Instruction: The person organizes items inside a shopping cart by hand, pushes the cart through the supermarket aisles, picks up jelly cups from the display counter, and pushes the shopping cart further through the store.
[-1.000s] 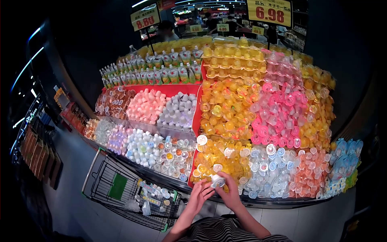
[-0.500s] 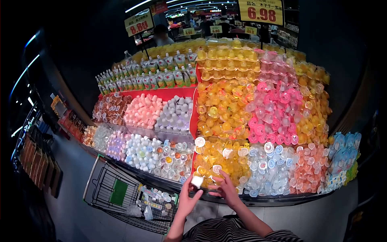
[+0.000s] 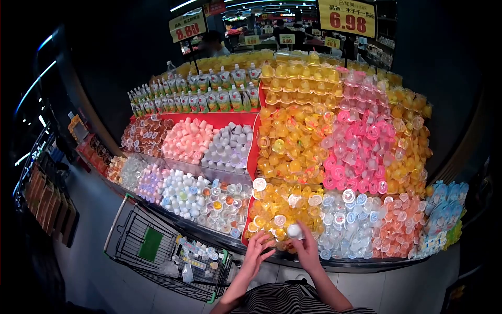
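Note:
A small white jelly cup is pinched in the fingers of my right hand, just in front of the bin of yellow jelly cups. To its left, my left hand is empty, with its fingers apart and curving toward the right. Both hands are held over the front edge of the display. Clear and pale-blue jelly cups lie to the right of my right hand. Beyond my left hand are clear cups with coloured fillings.
A wire shopping cart with several packages stands at lower left. Pink cups, orange cups and spouted pouches fill other sections. Price signs rise behind. A person is at the back.
The white jelly cup was in my left hand and is now in my right, further right. My left hand has opened. The view has shifted slightly.

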Demonstrator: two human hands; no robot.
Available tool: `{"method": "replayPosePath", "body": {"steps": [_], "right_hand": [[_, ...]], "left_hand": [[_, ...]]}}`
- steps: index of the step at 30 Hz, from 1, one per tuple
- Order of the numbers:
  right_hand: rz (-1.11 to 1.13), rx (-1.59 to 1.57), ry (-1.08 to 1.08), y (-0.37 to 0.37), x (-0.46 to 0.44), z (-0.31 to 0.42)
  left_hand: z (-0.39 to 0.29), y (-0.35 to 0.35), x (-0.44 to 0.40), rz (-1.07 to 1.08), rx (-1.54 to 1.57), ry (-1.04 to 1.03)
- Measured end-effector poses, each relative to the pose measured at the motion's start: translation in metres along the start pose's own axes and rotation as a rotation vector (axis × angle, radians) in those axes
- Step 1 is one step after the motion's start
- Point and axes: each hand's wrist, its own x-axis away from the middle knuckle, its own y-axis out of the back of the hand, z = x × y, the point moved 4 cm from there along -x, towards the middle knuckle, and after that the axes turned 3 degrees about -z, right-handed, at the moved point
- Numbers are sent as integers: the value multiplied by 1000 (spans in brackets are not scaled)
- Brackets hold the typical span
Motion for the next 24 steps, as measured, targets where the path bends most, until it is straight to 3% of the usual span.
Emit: {"method": "replayPosePath", "body": {"steps": [2, 4, 6, 8, 11, 14, 15, 18, 19, 21, 24], "right_hand": [[309, 248, -47, -34, 17, 17], [308, 281, -124, -31, 18, 9], [296, 289, -170, -19, 17, -9], [264, 267, -190, -4, 12, -29], [239, 81, -284, 0, 9, -37], [191, -79, -205, -8, 1, -40], [169, -134, -152, -12, -2, -37], [30, -657, -441, -4, -4, 1], [-127, -538, -443, 24, -8, -11], [-310, -608, -364, 91, -14, -43], [-662, -520, -222, 142, -10, -29]], "left_hand": [[-16, -7, 2, -99, 216, -32], [-6, 63, -2, -202, 310, -69], [-29, 88, 9, -488, 304, -176], [-44, 129, 17, -644, 306, -261], [-68, 137, 26, -888, 147, -423], [-70, 65, 13, -561, -122, -465], [-67, 36, 12, -356, -283, -427], [-51, -47, 16, 269, -746, -291], [-51, -59, 18, 275, -830, -318], [-50, -75, 20, 290, -995, -366], [-5, -33, 13, 273, -496, 105]]}}
